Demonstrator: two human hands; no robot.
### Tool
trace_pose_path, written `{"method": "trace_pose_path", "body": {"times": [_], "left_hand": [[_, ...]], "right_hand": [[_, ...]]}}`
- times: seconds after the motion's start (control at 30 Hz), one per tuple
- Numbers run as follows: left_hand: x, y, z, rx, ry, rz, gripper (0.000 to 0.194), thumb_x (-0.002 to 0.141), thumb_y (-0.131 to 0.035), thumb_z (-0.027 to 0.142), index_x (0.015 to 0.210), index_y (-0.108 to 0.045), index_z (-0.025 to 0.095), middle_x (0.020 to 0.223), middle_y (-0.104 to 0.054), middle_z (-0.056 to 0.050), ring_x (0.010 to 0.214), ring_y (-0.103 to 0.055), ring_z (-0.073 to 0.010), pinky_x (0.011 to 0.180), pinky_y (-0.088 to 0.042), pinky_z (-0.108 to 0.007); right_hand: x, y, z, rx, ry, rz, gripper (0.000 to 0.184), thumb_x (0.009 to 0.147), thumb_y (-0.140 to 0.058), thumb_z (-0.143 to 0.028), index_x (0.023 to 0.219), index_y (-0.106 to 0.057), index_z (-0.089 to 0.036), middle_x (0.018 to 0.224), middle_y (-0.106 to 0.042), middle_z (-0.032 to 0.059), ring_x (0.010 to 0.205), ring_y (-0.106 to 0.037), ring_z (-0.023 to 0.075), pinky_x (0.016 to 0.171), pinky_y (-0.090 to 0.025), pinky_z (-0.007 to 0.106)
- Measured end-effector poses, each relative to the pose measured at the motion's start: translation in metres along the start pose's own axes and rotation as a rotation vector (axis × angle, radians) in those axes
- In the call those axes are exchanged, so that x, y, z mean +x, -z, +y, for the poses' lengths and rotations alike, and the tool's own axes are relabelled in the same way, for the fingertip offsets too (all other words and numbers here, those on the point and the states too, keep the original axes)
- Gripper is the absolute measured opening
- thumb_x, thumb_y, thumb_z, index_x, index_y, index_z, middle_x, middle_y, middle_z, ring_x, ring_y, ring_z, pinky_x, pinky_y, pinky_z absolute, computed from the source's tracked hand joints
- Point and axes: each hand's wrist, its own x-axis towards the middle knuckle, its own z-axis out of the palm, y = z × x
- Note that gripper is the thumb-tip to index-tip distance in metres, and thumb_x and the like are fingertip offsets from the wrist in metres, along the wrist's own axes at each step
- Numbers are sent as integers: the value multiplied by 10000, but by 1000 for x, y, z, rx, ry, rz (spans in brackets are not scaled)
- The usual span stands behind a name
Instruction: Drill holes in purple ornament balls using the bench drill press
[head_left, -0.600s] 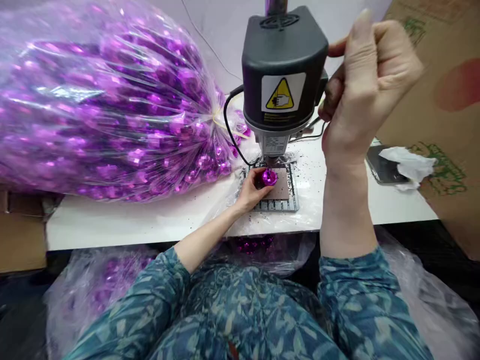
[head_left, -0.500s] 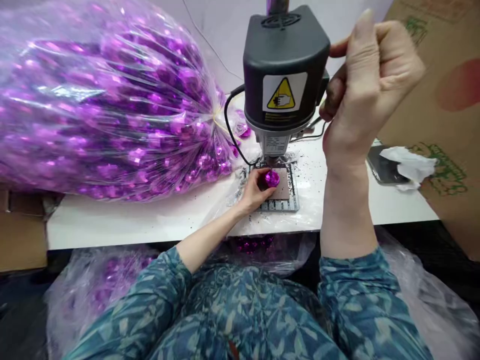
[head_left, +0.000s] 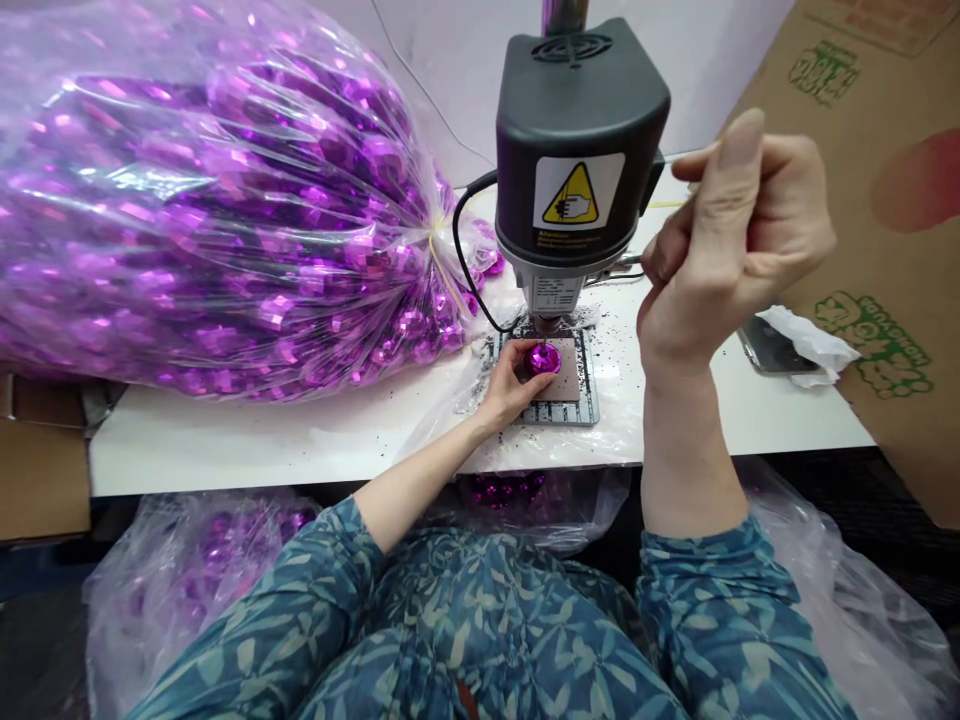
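Note:
My left hand (head_left: 511,382) has its thumb and fingers pinched around a shiny purple faceted ball (head_left: 543,361). The ball rests on a small brown board (head_left: 568,386) over the slotted metal base plate (head_left: 589,408). Directly above it stands a dark drill press (head_left: 581,110) with a yellow warning label, its bit reaching the ball's top. On the right of the motor housing, my right hand (head_left: 739,235) is raised and curled closed around the press's handle, which the fingers mostly hide.
A large clear bag of purple balls (head_left: 225,230), tied at its neck, fills the table's left. Dark shavings lie around the base. At right are a phone (head_left: 772,352), crumpled tissue (head_left: 814,343) and a cardboard box (head_left: 885,300). More plastic bags (head_left: 195,590) sit below the table edge.
My right hand has come down beside the motor housing. The ball has been shifted and turned slightly under the bit, still held by my left hand.

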Motion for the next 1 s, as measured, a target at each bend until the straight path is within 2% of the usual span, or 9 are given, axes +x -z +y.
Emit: {"method": "trace_pose_path", "body": {"times": [0.2,0.3,0.4,0.47,0.67,0.8,0.9,1.0], "left_hand": [[-1,-1,0,-15,-9,2,628,842,-889,496,1298,-575,200,1347,-690,-148,1243,-697,-272,1113,-547,-448],[-2,-1,2,-6,-8,-4,614,848,-885,496,1294,-578,207,1357,-684,-146,1254,-692,-273,1121,-542,-448],[-3,-1,3,-36,0,-2,620,846,-885,501,1294,-577,204,1349,-682,-148,1245,-692,-275,1117,-545,-450],[-3,-1,3,-61,6,-1,635,839,-888,511,1297,-575,203,1341,-682,-146,1234,-695,-275,1110,-550,-452],[-2,-2,2,-56,12,-1,641,836,-891,521,1295,-577,204,1342,-677,-142,1252,-688,-277,1127,-543,-453],[-3,-1,4,-57,16,0,627,835,-897,499,1287,-574,207,1360,-679,-143,1265,-687,-281,1134,-538,-461],[-3,-2,5,-63,14,11,615,823,-910,463,1271,-576,205,1351,-687,-144,1262,-689,-283,1130,-539,-467],[-2,-3,5,-51,22,24,595,819,-914,429,1257,-579,206,1316,-699,-135,1245,-694,-276,1119,-539,-463]], "right_hand": [[-30,15,-3,-47,-9,31,335,979,-608,-483,823,-639,-188,554,-423,-73,422,-381,-2,463,-286,226],[-35,21,5,-41,54,44,381,967,-611,-541,807,-625,-195,585,-434,-64,417,-351,-19,448,-289,208],[-39,27,18,-36,117,43,379,971,-600,-543,798,-627,-207,550,-347,-60,413,-335,-17,457,-315,194],[-42,32,26,-23,177,29,347,985,-584,-512,813,-640,-215,543,-323,-60,408,-320,-17,464,-332,191],[-50,38,36,63,289,-20,190,1021,-527,-344,957,-679,-251,603,-391,-64,444,-349,-30,507,-359,174],[-54,43,46,74,358,-46,191,1026,-508,-349,1003,-676,-262,584,-383,-72,436,-298,-18,508,-375,182],[-58,45,53,87,388,-45,216,1019,-519,-397,939,-661,-254,525,-326,-77,411,-249,1,486,-347,199],[-54,39,45,112,382,-28,216,1022,-512,-386,910,-638,-251,499,-293,-86,381,-219,8,455,-291,200]]}}
